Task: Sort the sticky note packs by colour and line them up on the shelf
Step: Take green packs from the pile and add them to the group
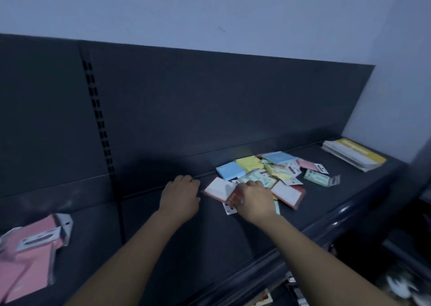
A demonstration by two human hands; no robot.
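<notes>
At the far left of the dark matte shelf, at least two pink sticky note packs in glossy clear sleeves with grey hang tabs are lying overlapped. Toward the middle, the left hand is resting on the shelf, its grip loosely curled and holding nothing, fingertips touching the surface by the back ridge. Just beside it, the right hand is reaching into the mixed pile, its grip pinching a blurred red-orange pack. In that pile, two flat light-blue square packs, one thick yellow pack, two white-faced packs with red edges and one pink pack are lying jumbled and touching, while one pale green pack is sitting at its right edge. At the far right, a stack of yellow-and-white paper pads is lying by the wall.
</notes>
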